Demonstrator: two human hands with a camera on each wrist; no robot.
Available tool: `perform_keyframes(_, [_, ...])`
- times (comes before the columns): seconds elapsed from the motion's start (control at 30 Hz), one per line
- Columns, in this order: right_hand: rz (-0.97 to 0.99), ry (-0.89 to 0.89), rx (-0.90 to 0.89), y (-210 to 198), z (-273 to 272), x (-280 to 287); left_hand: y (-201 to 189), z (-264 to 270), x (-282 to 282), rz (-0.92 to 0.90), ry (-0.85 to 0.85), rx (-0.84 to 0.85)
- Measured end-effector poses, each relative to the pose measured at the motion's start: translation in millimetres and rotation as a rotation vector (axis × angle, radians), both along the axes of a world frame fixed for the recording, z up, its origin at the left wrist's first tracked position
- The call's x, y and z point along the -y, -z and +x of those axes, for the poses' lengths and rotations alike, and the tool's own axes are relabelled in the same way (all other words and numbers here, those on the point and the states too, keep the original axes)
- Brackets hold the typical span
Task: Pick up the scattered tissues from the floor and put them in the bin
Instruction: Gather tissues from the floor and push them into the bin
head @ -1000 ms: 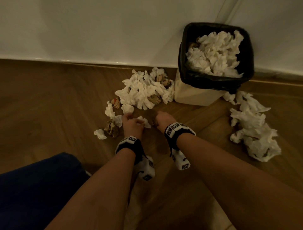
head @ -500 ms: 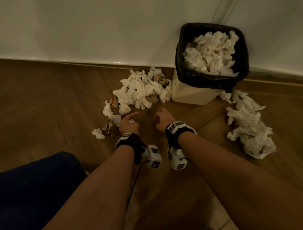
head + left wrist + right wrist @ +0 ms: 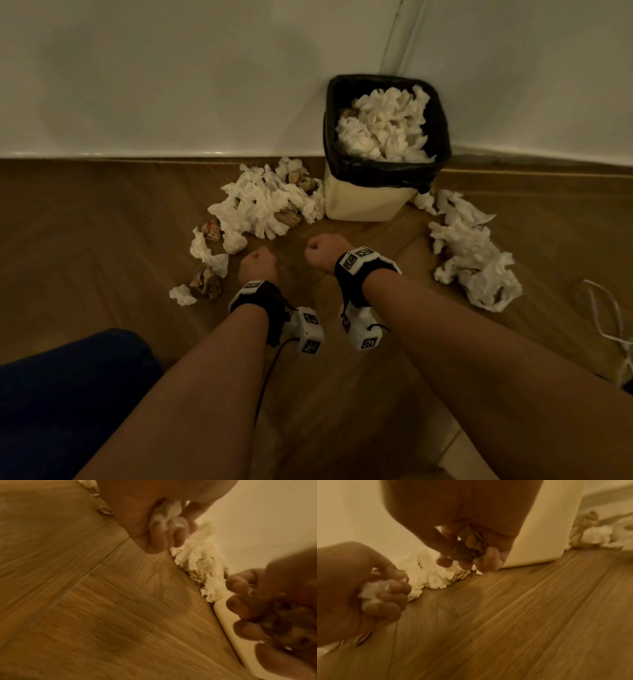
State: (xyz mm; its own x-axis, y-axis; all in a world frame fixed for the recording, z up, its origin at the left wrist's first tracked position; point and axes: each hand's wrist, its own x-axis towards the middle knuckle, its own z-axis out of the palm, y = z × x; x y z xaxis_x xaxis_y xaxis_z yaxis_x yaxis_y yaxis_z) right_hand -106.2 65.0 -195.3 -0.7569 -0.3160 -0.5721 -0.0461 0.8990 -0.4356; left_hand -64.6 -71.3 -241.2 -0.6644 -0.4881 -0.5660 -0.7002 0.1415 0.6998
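My left hand [image 3: 257, 263] is a closed fist just above the wooden floor, gripping a crumpled white tissue [image 3: 169, 515]. Beside it, my right hand [image 3: 322, 253] is curled round a brown crumpled tissue [image 3: 471, 541]. The cream bin with a black liner [image 3: 363, 202] stands in the corner past my right hand, heaped with white tissues [image 3: 383, 126]. A big pile of white and brown tissues [image 3: 267, 202] lies left of the bin, just beyond my fists. Another white pile [image 3: 472, 250] spreads on the bin's right side.
Loose wads lie left of my left hand: a small white one [image 3: 182, 294], a brown one [image 3: 206, 281] and a reddish one [image 3: 211, 230]. A white wall [image 3: 171, 85] runs behind. My blue-clad knee [image 3: 68, 394] is lower left. A white cord [image 3: 609, 325] lies far right.
Both hands have closed into fists and lifted off the floor; the white tissue between them is now inside my left fist. The view has pulled back from the bin.
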Motion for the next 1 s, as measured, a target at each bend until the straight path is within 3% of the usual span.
perform_keyframes(0.17, [0.12, 0.12, -0.176, -22, 4, -20, -19, -5, -19, 0.108, 0.036, -0.009])
perform_keyframes(0.3, [0.092, 0.19, -0.14, -47, 8, -30, -43, -9, -38, 0.482, -0.072, -0.043])
perform_keyframes(0.37, [0.094, 0.195, -0.135, -58, 9, -35, -50, -9, -47, 0.415, -0.021, -0.067])
perform_keyframes(0.47, [0.136, 0.193, -0.161, -72, 6, -48, -65, -10, -59, 0.12, 0.151, -0.172])
perform_keyframes(0.57, [0.138, 0.249, -0.241, -92, -1, -67, -90, -24, -68, -0.066, 0.341, -0.181])
perform_keyframes(0.67, [0.054, 0.355, -0.302, -121, -10, -90, -122, -47, -80, -0.163, 0.391, -0.283])
perform_keyframes(0.8, [0.139, 0.397, -0.324, -160, -33, -114, -166, -76, -95, -0.251, 0.339, -0.396])
perform_keyframes(0.93, [0.075, 0.368, -0.43, -189, -57, -126, -198, -102, -105, -0.319, 0.407, -0.477])
perform_keyframes(1.0, [0.084, 0.308, -0.455, -200, -70, -124, -209, -115, -107, -0.263, 0.44, -0.501])
